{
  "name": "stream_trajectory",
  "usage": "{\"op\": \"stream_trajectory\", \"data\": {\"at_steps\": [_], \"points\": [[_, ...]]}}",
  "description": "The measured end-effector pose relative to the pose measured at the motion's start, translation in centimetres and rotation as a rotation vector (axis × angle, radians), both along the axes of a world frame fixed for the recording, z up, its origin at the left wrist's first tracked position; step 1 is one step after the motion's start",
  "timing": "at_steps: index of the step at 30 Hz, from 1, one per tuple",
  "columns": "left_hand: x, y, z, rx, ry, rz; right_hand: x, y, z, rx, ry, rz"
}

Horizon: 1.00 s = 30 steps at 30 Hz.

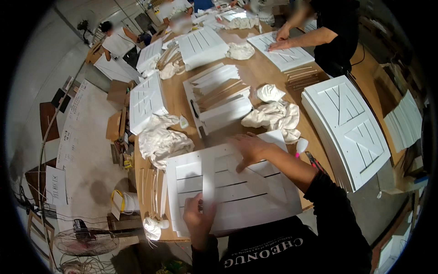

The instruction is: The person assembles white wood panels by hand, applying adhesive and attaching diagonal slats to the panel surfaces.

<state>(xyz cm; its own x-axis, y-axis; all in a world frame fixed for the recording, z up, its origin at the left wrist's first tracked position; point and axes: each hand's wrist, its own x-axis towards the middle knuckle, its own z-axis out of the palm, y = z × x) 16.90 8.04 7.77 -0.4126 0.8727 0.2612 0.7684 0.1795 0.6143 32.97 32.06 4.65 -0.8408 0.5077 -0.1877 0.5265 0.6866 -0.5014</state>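
Panel: the white, rectangular, wood-like panel with dark grooves [228, 214] is lying at the near edge of the brown wooden surface [174, 100], right before the person – probably so that both arms are reaching it easily.
White strip: a narrow, flat white strip [208, 171] is standing out over the panel's left part, running from near to far.
Left hand: the left hand [199, 219] is closing its grip around the strip's near end, seemingly to be controlling its angle.
Right hand: the right hand [252, 150] is spreading its fingers wide over the panel's far part; blur is hiding whether it is touching panel or strip.
Left side: crumpled cream cloth [164, 141] and thin pale strips [153, 192] are lying beside the panel, perhaps for being within reach.
Right side: a small white bottle with a pink tip [301, 146] is lying near a red-and-black hand tool [315, 162]; beyond them, a stack of white grooved panels [344, 132] is standing – likely piled to be saving room.
Far side: a co-worker's hands [280, 43] are resting on another white panel [292, 57].
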Motion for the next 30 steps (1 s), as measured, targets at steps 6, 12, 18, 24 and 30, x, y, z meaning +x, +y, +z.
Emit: {"op": "stream_trajectory", "data": {"at_steps": [6,12,18,24,30], "points": [[1.9,0.2,-0.6,-0.082,0.040,-0.049,0.2,-0.3,0.2,-0.014,-0.021,-0.004],[2.0,0.1,-1.9,-0.178,0.086,0.001,-0.5,-0.5,0.8,-0.015,-0.086,0.005],[2.4,1.0,-2.2,-0.185,0.090,-0.051,-0.3,-0.4,0.6,-0.020,-0.070,-0.004],[3.4,1.5,-2.1,-0.280,0.081,-0.047,-0.3,-0.4,0.6,-0.050,-0.049,-0.014],[3.3,2.0,-2.3,-0.270,0.095,-0.072,-0.3,-0.3,0.6,-0.054,-0.026,-0.017]]}}
